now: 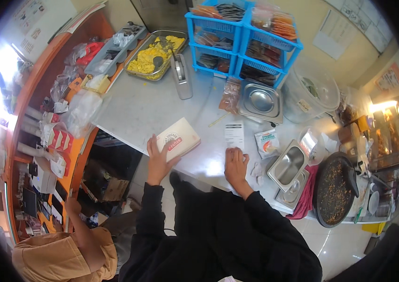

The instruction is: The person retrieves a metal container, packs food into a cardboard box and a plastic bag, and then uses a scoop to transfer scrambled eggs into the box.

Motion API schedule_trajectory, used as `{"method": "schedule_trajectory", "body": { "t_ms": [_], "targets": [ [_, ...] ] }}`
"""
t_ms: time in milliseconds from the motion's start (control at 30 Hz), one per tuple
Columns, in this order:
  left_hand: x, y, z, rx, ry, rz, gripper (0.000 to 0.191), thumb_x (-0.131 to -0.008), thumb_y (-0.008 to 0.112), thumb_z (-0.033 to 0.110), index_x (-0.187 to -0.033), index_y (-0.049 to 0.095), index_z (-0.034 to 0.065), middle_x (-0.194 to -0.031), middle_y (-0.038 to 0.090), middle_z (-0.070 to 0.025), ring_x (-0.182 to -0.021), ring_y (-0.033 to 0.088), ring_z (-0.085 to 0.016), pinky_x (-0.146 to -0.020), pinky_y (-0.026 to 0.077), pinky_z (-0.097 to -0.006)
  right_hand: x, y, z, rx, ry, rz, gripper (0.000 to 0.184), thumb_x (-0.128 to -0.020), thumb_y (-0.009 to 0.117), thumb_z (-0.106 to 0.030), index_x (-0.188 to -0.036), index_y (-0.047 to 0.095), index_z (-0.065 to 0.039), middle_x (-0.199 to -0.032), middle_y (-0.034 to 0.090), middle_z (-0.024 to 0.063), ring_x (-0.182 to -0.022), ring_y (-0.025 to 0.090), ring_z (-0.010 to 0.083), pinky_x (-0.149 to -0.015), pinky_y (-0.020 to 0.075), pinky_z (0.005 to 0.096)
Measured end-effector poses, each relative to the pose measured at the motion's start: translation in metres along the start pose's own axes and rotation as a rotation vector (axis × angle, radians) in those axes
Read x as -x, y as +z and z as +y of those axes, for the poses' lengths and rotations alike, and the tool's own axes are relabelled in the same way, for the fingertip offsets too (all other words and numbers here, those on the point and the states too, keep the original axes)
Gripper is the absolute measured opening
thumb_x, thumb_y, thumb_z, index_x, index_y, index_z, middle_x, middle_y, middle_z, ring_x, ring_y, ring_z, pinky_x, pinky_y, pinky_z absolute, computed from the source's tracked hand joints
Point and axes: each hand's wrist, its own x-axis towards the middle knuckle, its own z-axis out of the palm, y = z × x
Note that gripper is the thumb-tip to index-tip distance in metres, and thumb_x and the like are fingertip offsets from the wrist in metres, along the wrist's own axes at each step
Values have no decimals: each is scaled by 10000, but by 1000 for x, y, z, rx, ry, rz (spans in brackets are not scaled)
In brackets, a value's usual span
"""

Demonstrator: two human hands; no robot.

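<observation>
My left hand (159, 159) grips the near-left corner of a closed white cardboard food box (181, 135) with a printed lid. The box sits near the front edge of the metal worktable (143, 109). My right hand (236, 167) rests with curled fingers at the lower end of a printed paper slip (234, 134); whether the fingers pinch it is hidden. Just right of the slip lies a small packet of crackers (267, 143). Scraps of torn paper (256, 171) are beside my right hand.
Behind stand a tape dispenser (182, 79), a tray of yellow food (139, 65), blue stacked baskets (240, 53) and a lidded steel pan (261, 100). Steel containers (290, 165), a red cloth (304, 194) and a large dark pan (333, 190) are at right. Another person (65, 250) is at left.
</observation>
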Motion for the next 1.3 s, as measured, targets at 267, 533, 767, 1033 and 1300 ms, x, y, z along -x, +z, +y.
{"method": "schedule_trajectory", "body": {
  "t_ms": [267, 533, 767, 1033, 1300],
  "targets": [
    [-48, -35, -76, 123, -58, -19, 599, -741, 773, 353, -1279, 565, 193, -1403, 381, -235, -1295, 316, -447, -1011, 402, -502, -27, 21, -81, -206, -491, -166, 410, -838, 511, -93, -1237, 524, 2, -1486, 325, 247, -1406, 269, 380, -1130, 235, 496],
    [-116, -28, -174, 252, 46, 126, 562, -765, 737, 451, -1258, 593, 225, -1354, 477, -174, -1278, 345, -429, -1087, 303, -494, -131, 73, -199, -221, -546, -109, 550, -832, 499, -79, -1356, 404, 57, -1466, 343, 254, -1378, 290, 405, -1119, 218, 521],
    [-99, -18, -193, 74, 78, 162, 653, -739, 729, 442, -1318, 545, 202, -1462, 275, -299, -1373, 244, -472, -1112, 254, -533, -143, 79, -215, -288, -594, -114, 583, -800, 524, -115, -1339, 401, 71, -1336, 360, 347, -1262, 314, 498, -1080, 234, 571],
    [79, -68, -225, 250, -374, 426, 278, -879, 613, 196, -1127, 627, 73, -1339, 484, -163, -1244, 414, -381, -1043, 347, -471, -142, 59, -326, -331, -499, 3, 441, -866, 556, -213, -1245, 522, 11, -1223, 420, 224, -1171, 379, 400, -1007, 297, 513],
    [67, -78, -249, 412, -368, 352, 198, -869, 611, 108, -1058, 657, 72, -1227, 564, -124, -1190, 477, -332, -992, 391, -453, -187, 71, -359, -567, -526, 16, 348, -743, 567, 38, -1088, 549, 0, -1087, 496, 207, -1056, 470, 369, -937, 387, 454]
  ]
}}
